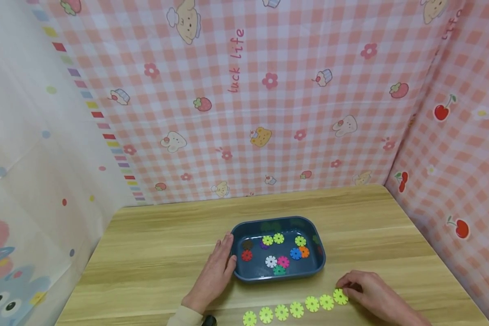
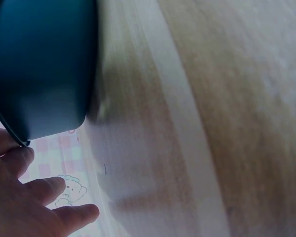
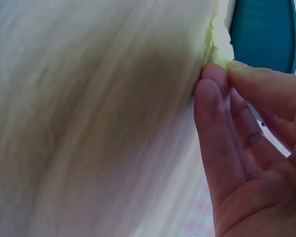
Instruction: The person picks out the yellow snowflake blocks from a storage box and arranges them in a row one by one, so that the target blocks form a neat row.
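A row of several yellow-green notched plastic discs point(image 1: 281, 312) runs across the table near its front. At the row's right end, my right hand point(image 1: 371, 292) pinches a yellow-green disc point(image 1: 340, 296) between thumb and fingers. The right wrist view shows the fingertips point(image 3: 207, 91) and thumb meeting at its edge. My left hand point(image 1: 213, 271) rests against the left side of a dark blue tray point(image 1: 278, 276), its fingers point(image 2: 76, 217) extended. Inside the tray lie loose discs, among them a red disc point(image 1: 246, 255), a white disc point(image 1: 270, 261) and an orange disc point(image 1: 304, 251).
The wood-grain table point(image 1: 155, 253) spreads around the tray. A pink checked cloth point(image 1: 236, 113) hangs behind it, with another cloth point(image 1: 464, 149) on the right and a white patterned one point(image 1: 45, 158) on the left. A black object point(image 1: 209, 320) sits by the left sleeve.
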A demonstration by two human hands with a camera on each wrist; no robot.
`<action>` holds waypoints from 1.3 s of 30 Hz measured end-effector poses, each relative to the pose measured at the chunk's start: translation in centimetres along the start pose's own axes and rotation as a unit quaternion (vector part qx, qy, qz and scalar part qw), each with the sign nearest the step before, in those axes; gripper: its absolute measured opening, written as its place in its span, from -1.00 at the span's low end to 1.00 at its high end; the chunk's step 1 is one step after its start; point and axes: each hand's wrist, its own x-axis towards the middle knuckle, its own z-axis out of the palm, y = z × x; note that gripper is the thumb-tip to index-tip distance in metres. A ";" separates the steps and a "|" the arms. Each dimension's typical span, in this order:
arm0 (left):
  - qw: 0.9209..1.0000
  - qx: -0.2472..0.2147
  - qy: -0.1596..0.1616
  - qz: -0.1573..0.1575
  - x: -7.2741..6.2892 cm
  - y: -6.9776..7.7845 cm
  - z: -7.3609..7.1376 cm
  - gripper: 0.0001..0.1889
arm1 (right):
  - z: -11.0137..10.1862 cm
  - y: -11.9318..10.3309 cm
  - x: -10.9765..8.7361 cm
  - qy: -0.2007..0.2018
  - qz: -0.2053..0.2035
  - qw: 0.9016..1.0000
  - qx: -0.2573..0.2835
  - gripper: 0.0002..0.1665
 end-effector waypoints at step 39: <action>1.000 -0.003 -0.004 -0.006 -0.1 0.0 0.0 -0.38 | 0.3 -8.2 7.1 0.192 -0.107 0.974 -0.047 -0.79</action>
